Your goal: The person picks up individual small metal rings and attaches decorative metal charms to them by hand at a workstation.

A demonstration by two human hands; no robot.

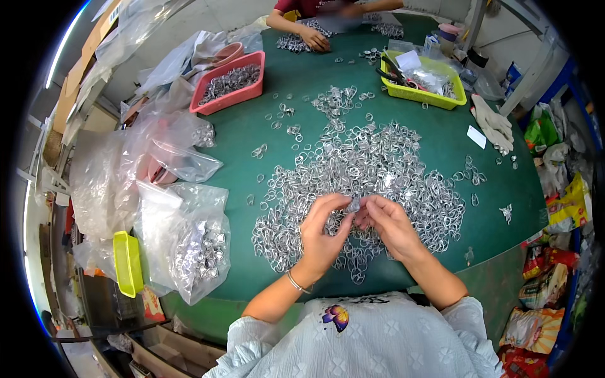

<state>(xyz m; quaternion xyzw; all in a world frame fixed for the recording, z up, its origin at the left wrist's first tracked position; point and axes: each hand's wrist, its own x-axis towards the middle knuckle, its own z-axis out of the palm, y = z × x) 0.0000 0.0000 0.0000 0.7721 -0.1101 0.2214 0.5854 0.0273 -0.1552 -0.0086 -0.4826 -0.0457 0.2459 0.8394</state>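
A wide heap of small silvery metal rings (353,151) covers the middle of the green table. Over its near part, my left hand (323,225) pinches a small shiny metal piece (354,205) between thumb and forefinger. My right hand (389,225) meets it from the other side, its fingertips drawn together at the same piece. Fingers hide part of the piece, so its exact kind does not show. Both hands are closed, close together, just above the rings.
A pink basket (196,104) of metal parts stands far left, a yellow-green basket (403,96) with pliers far right. Plastic bags (148,208) line the left side. White gloves (493,123) lie right. Across the table, a co-worker's hand (315,39) rests at another pile.
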